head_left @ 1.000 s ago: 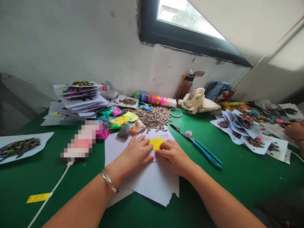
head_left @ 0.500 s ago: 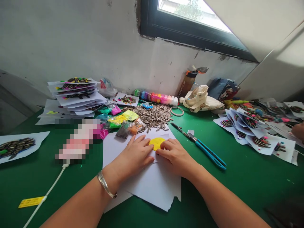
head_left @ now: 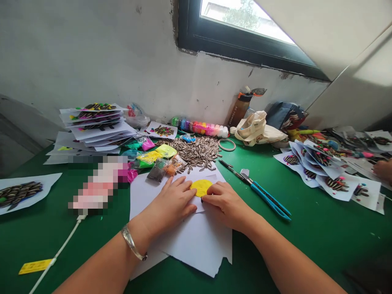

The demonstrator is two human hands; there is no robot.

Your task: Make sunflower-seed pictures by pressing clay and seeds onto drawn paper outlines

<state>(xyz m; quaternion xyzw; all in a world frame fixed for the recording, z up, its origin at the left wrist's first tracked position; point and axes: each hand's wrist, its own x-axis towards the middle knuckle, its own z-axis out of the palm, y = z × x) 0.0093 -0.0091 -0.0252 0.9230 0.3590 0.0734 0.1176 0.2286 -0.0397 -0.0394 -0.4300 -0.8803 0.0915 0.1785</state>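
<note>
A flat yellow disc of modelling clay (head_left: 201, 188) lies on white paper (head_left: 196, 241) in front of me. My left hand (head_left: 174, 200) rests flat on the paper with its fingers spread, fingertips touching the disc's left edge. At the disc's lower right, the thumb and fingers of my right hand (head_left: 225, 204) are pinched together. A tiny dark piece (head_left: 202, 199) shows at those fingertips, too small to name. Just beyond the paper sit bags of coloured clay (head_left: 157, 169) and a heap of striped sunflower seeds (head_left: 199, 150).
To the right lie blue-handled tweezers (head_left: 271, 201), a pen-like tool (head_left: 228, 166) and a tape ring (head_left: 227, 145). Stacks of seed-decorated sheets stand at left (head_left: 98, 130) and right (head_left: 324, 163). A bottle (head_left: 240, 107) and cloth bag (head_left: 255, 128) are behind. Another person's hand (head_left: 382, 168) is far right.
My right fingertips have shifted slightly down along the disc's edge, and more of the disc shows. My left hand stays in place on the paper. The view has shifted a little.
</note>
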